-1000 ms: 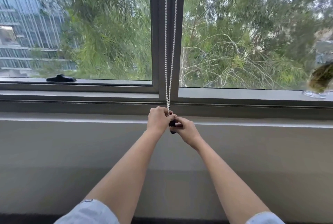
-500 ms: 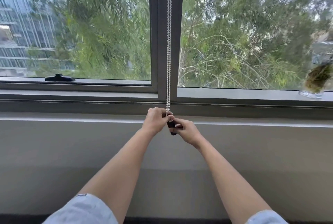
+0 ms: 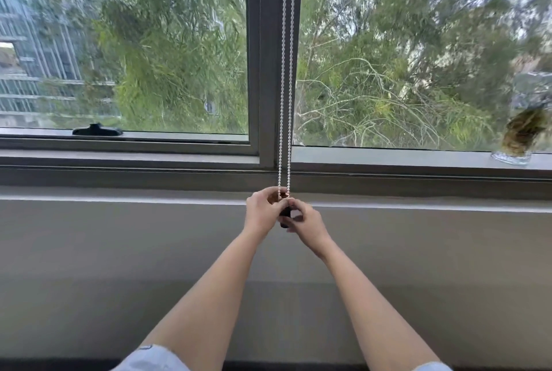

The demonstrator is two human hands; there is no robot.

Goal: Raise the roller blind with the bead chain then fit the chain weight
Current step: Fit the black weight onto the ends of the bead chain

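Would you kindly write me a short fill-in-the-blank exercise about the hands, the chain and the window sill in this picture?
1. Both hands meet at the ___ end of the bead chain.
2. The left hand and the right hand pinch a small ___-coloured chain weight.
3. The glass vase stands at the far ___ of the window sill.

Missing words: bottom; dark; right
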